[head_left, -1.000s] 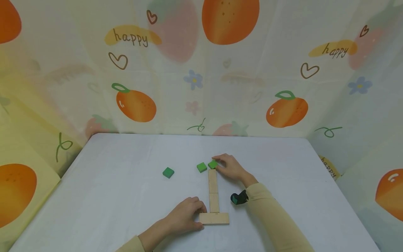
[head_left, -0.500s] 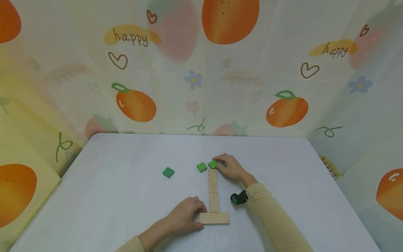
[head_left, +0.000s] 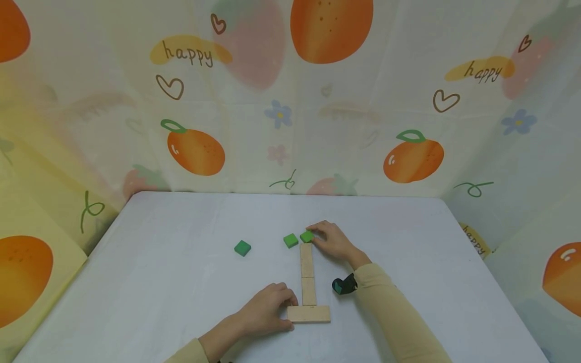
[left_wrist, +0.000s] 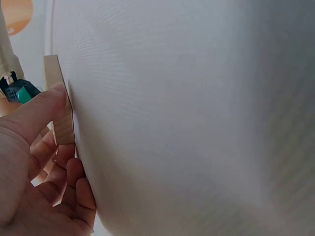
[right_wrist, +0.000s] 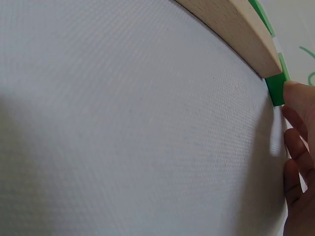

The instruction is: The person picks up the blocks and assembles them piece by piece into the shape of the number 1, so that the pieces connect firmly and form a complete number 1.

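Note:
My left hand (head_left: 267,310) pinches the left end of a crosswise wooden block (head_left: 308,314), thumb on the near side and fingers at the far side; the left wrist view shows the thumb (left_wrist: 47,108) against its edge. Two more wooden blocks, a nearer one (head_left: 308,291) and a farther one (head_left: 306,260), run away from it end to end, making an upside-down T. At their far end, my right hand (head_left: 335,242) pinches a light green square block (head_left: 306,237) between thumb and fingers. In the right wrist view this green block (right_wrist: 276,89) meets the wooden block's end (right_wrist: 241,32).
Just left of the held green piece lies another light green block (head_left: 291,241). Farther left is a darker green block (head_left: 242,248). A black wrist camera (head_left: 345,285) sits by the right sleeve. Behind the white table (head_left: 181,262) hangs a fruit-print curtain (head_left: 317,146).

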A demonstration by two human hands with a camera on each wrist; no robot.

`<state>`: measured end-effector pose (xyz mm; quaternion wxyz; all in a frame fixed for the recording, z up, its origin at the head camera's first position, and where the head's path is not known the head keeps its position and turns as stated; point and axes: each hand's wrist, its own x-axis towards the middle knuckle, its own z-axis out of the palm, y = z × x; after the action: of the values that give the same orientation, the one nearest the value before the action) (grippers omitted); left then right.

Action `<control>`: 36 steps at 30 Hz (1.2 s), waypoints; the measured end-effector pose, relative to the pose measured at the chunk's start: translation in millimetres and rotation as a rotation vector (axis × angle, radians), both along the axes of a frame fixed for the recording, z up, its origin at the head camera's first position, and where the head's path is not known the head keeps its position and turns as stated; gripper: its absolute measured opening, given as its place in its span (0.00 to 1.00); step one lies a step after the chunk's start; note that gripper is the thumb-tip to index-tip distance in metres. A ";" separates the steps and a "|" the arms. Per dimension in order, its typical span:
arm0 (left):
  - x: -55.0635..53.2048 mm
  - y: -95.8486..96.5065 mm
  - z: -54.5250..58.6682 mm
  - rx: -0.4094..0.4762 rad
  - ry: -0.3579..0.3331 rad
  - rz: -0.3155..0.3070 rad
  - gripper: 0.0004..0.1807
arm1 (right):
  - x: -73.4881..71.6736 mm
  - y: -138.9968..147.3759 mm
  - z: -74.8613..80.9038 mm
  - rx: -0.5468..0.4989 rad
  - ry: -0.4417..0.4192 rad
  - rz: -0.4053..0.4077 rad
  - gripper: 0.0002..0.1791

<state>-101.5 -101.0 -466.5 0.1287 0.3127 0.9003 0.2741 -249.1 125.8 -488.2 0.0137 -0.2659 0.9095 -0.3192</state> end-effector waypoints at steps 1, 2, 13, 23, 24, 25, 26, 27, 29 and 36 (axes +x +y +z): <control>-0.1 -0.1 0.6 0.002 0.001 -0.002 0.18 | 0.0 0.0 0.0 0.001 0.000 0.000 0.17; -0.3 -0.1 1.1 0.003 -0.002 -0.004 0.18 | -0.1 0.0 0.0 0.001 0.000 0.001 0.17; -4.5 -5.2 3.7 0.023 -0.050 -0.041 0.22 | -1.3 -0.3 -1.4 -0.008 -0.003 0.010 0.18; -18.2 -17.0 11.2 0.035 -0.056 0.104 0.21 | -2.7 1.6 -3.3 0.001 0.002 0.003 0.17; -20.9 -17.7 12.1 0.035 -0.042 0.130 0.21 | -2.8 1.9 -3.6 0.002 0.006 0.005 0.17; -23.6 -18.1 13.3 0.035 -0.024 0.157 0.20 | -2.8 2.1 -3.8 0.004 0.008 0.007 0.17; -26.5 -18.3 14.1 0.036 -0.007 0.184 0.20 | -2.8 2.4 -4.0 0.005 0.011 0.009 0.17; -29.5 -18.4 14.9 0.034 0.010 0.210 0.20 | -2.8 2.5 -4.0 0.003 0.010 0.011 0.17; -35.5 -17.7 16.3 0.031 0.031 0.260 0.20 | -2.8 2.8 -3.9 0.000 0.011 0.015 0.17; -55.3 -10.5 20.8 0.058 0.060 0.390 0.19 | -2.4 2.5 -4.0 -0.010 0.019 0.019 0.17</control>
<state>-156.8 -111.5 -445.7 0.0369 0.1439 0.9390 0.3103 -251.5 128.3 -492.2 0.0068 -0.2778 0.9054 -0.3211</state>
